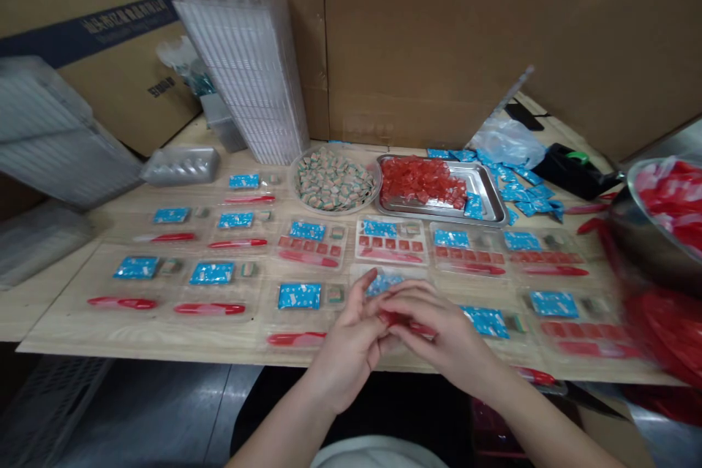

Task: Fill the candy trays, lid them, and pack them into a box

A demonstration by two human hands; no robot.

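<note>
My left hand (pixel 345 340) and my right hand (pixel 439 329) meet above the front of the wooden table (pixel 49 314). Their fingers close together on a small red plastic piece (pixel 395 320), which is partly hidden by them. Just beyond my fingertips lies a transparent plastic tray (pixel 384 274) holding a blue sachet (pixel 382 284). Another blue sachet (pixel 299 296) sits in a tray by my left hand, and a third (pixel 485 322) lies past my right hand. Long red pieces (pixel 296 338) lie in the trays.
Several more trays hold blue sachets and red pieces. Behind them are a round plate of wrapped sweets (pixel 333 179) and a steel tray of red cubes (pixel 422 183). A steel bowl (pixel 658 223) stands at the right, with tall stacked plastic trays (pixel 241 73) at the back left.
</note>
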